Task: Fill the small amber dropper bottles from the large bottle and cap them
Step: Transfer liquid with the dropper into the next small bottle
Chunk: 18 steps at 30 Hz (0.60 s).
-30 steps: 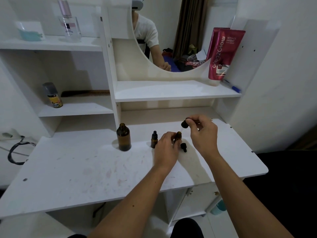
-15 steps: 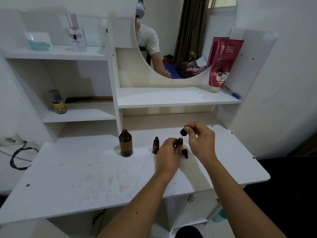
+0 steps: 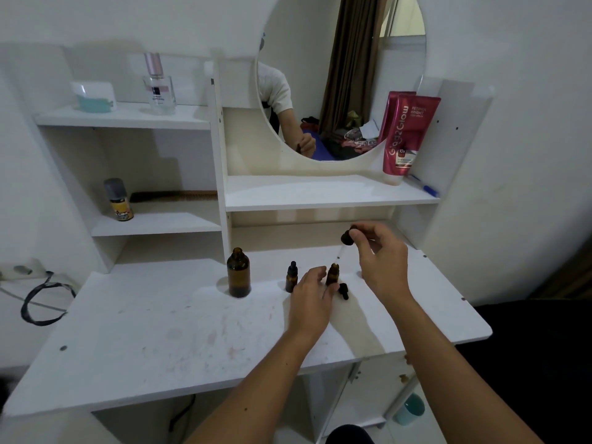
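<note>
While right hand [image 3: 381,261] pinched dropper cap [image 3: 347,237] above open small amber bottle [image 3: 333,274], left hand [image 3: 312,294] gripped that bottle on tabletop [image 3: 160,331]. Best: keep bottle upright, lower pipette straight into neck, then twist. Large bottle [image 3: 238,272] stood uncapped far left, capped small bottle [image 3: 291,277] between. Versus earlier: dropper raised higher, pipette now visible.

Bare forearms; white short-sleeved shirt in mirror [image 3: 278,91]

Light: soft, even, fairly bright indoor
Shadows: faint, under arms on surface [image 3: 160,331]
Edges: wide-angle bending, slight blur
</note>
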Tool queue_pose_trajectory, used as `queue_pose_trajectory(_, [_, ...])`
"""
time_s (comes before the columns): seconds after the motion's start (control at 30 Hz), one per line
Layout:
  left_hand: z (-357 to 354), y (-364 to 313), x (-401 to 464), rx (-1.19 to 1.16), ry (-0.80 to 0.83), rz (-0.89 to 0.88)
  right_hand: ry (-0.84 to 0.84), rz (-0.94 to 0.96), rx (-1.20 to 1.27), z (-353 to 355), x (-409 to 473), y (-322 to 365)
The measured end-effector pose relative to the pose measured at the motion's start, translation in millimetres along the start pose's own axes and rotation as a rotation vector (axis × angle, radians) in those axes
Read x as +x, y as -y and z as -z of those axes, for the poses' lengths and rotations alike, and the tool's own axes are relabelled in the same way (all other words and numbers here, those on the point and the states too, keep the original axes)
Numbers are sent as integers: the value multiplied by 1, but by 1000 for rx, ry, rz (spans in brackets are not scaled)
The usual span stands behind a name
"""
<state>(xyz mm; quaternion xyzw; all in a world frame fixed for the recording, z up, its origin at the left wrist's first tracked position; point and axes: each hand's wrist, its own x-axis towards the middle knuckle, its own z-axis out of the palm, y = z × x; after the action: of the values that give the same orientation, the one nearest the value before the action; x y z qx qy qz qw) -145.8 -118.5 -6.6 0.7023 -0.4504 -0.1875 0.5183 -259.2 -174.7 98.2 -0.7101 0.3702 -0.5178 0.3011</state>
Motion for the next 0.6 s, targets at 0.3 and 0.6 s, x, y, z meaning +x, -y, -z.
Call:
queue_pose_trajectory(0.3, [54, 21, -31, -96, 88, 18, 5, 31, 37, -6, -8, 30])
queue_pose_trajectory(0.6, [137, 47, -43, -171, -170, 101, 84, 100, 128, -55, -21, 65])
